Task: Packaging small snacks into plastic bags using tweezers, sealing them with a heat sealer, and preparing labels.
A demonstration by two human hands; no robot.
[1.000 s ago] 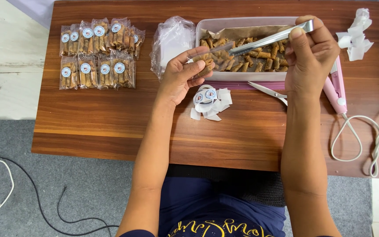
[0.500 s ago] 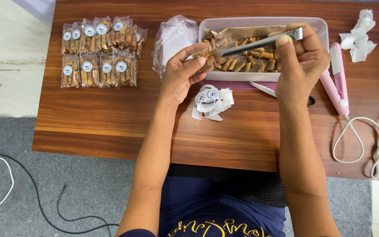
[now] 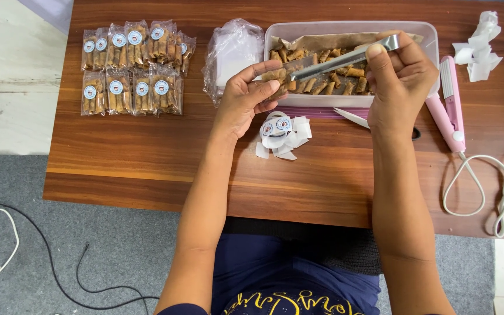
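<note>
My right hand point(image 3: 401, 81) grips metal tongs point(image 3: 345, 58) that reach left over a clear plastic tub point(image 3: 433, 41) lined with brown paper and filled with small brown rolled snacks point(image 3: 333, 81). The tong tips meet my left hand point(image 3: 246, 102), which holds a small clear bag with a few rolls point(image 3: 276, 77) in it at the tub's left front corner. A strip of round stickers point(image 3: 281, 131) lies on the table just below my left hand.
Several sealed snack packs with round stickers point(image 3: 132, 67) lie at the table's point(image 3: 147, 157) far left. A stack of empty clear bags point(image 3: 231, 55) sits beside the tub. Scissors point(image 3: 357, 119), a pink heat sealer point(image 3: 450, 108) with white cord point(image 3: 485, 181), and crumpled sticker backing point(image 3: 479, 44) lie right.
My right hand has swung the tongs down and left from over the tub until the tips reach the bag in my left hand. My left hand stayed at the tub's corner.
</note>
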